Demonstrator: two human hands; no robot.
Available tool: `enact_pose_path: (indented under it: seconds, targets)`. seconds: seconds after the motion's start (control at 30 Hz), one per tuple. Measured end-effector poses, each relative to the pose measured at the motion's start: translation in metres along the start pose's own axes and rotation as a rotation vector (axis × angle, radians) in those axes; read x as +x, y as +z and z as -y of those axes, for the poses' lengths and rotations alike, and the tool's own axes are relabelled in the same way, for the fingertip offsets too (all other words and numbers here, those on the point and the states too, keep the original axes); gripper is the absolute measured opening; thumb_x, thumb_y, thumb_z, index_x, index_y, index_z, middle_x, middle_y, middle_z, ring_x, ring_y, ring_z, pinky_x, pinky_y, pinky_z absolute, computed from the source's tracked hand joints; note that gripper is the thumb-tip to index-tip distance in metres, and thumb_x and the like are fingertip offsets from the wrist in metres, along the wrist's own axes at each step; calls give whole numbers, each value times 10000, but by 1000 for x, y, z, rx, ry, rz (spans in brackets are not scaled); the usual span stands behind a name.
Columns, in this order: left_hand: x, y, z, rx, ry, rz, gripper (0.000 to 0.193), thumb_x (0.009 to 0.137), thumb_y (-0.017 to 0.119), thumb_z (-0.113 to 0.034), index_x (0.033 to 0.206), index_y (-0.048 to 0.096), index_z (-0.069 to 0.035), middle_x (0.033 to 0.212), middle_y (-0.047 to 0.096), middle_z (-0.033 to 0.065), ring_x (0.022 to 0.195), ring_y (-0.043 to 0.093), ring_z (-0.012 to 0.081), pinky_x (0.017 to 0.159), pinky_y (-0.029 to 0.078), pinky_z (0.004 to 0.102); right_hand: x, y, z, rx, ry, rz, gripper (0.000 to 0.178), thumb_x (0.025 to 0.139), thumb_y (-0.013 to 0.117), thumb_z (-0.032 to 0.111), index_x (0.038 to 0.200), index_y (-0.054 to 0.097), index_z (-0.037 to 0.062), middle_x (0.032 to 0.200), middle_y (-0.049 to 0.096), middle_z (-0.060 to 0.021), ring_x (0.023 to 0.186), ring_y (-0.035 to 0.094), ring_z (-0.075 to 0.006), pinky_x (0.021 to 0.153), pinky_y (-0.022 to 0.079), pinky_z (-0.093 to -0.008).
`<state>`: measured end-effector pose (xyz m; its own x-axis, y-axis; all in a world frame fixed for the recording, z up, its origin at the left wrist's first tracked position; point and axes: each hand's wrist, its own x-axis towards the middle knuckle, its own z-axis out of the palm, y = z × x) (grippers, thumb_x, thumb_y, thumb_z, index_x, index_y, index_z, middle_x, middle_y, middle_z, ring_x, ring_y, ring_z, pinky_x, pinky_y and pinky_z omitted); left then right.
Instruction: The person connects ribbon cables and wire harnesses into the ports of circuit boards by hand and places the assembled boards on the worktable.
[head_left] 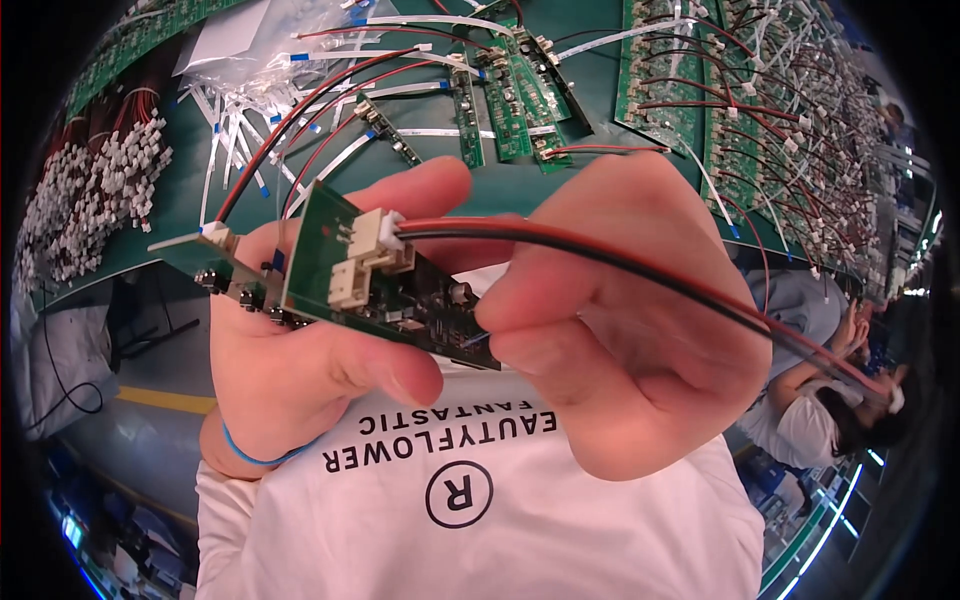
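Note:
My left hand [265, 370] is closed around a narrow green circuit board [318, 245], held up and tilted close to the camera. White plugs sit at the board's near end, and a red-and-black wire pair [590, 258] runs from one of them rightward in front of my right hand [650, 330]. A second small board [185, 245] with its own red-and-black wires [262, 155] is also in my left hand. At the first board's far end, the thumb and fingertips of my right hand are pinched together. What lies between them is mostly hidden; a small bluish bit shows there.
Beyond my hands on the green tabletop [560, 182] lie several loose boards [505, 120] with flat white cables. Wire bundles with white plugs [100, 175] lie at left, near a clear plastic bag [265, 50]. Rows of wired boards [740, 130] fill the right. Another person [815, 420] sits at right.

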<state>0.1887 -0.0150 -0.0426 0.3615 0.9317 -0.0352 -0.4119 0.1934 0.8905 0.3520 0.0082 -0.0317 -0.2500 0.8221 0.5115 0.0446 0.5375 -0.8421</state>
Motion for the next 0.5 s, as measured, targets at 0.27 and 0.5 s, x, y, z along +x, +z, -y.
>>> enact_pose_path:
  seconds: [0.27,0.5]
  targets:
    - [2,3,-3,-60,-66,-112,671,727,662,-235,1228,333,67,1106,509,206,981,533,256,861,419,356,-3,1,2,-146,-22,33,263,547,665,-88,787,619,7,759,596,-132,547,511,-154,480,354,-231]
    - [6,0,-11,-70,-242,-102,750,651,728,-265,1208,359,75,1067,533,214,957,548,263,847,432,360,-4,5,-2,-56,-18,-9,220,588,652,-86,786,599,-5,751,580,-117,594,522,-160,515,385,-241]
